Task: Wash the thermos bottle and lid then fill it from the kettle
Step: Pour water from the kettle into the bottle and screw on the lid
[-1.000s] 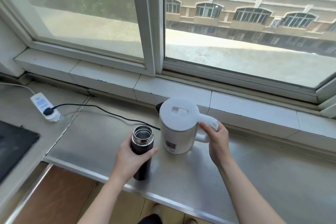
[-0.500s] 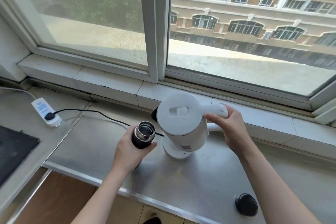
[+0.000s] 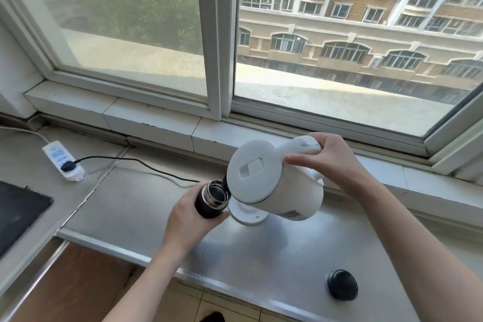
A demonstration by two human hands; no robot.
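Note:
My left hand [image 3: 189, 219] grips the black thermos bottle [image 3: 211, 200], lifted off the counter and leaning toward the kettle, its steel mouth open. My right hand [image 3: 332, 162] holds the white kettle [image 3: 271, 185] by its handle, tipped left so the dark spout rests over the bottle's mouth. The kettle's lid is closed. Beneath it the white kettle base [image 3: 247, 214] stays on the metal counter [image 3: 261, 251]. The black thermos lid [image 3: 342, 288] lies alone on the counter near the front edge at the right.
A white power strip [image 3: 62, 161] with a black plug and cord lies at the left, the cord running to the kettle base. A dark stove top [image 3: 18, 212] sits at the far left. The tiled window sill [image 3: 156, 123] runs behind the counter.
The kettle has been lifted off its base and tipped left until its spout reaches the bottle. My left hand raised and tilted the bottle toward it.

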